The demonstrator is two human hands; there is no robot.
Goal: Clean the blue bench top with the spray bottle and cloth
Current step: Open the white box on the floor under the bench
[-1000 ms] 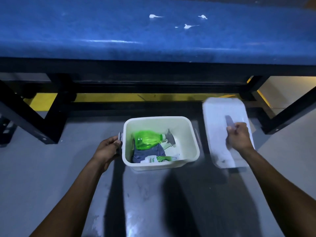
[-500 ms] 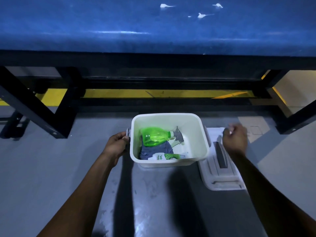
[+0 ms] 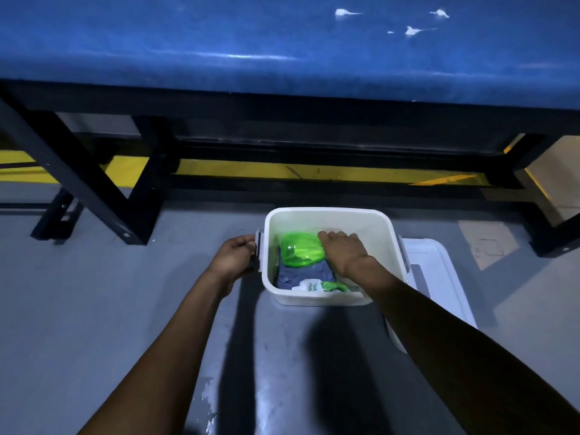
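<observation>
down on the grey floor (image 3: pixel 94 309), just near of the bench, sits the white tub (image 3: pixel 329 215) with my things inside. the spray bottle (image 3: pixel 298 252) is see-through bright green and lies on its side toward the far half of the tub, its rounded body pointing left. under it and nearer to me is the cloth (image 3: pixel 301 274), a crumpled blue-grey heap, and at the near wall lies a small white and green packet (image 3: pixel 317 286).

my right hand (image 3: pixel 342 254) reaches into the tub from the right and lies over the right end of the bottle, knuckles up, fingers curled down over it; the nozzle end is hidden beneath my hand, so i cannot tell whether i truly have hold of it. my left hand (image 3: pixel 233 257) is outside the tub, gripping the grey clasp (image 3: pixel 258 252) on its left wall.

the white lid (image 3: pixel 439 277) lies flat on the floor, right of the tub and touching it.

far above, the blue bench top (image 3: pixel 219 42) carries a few white splashes (image 3: pixel 411 29) toward its right.
</observation>
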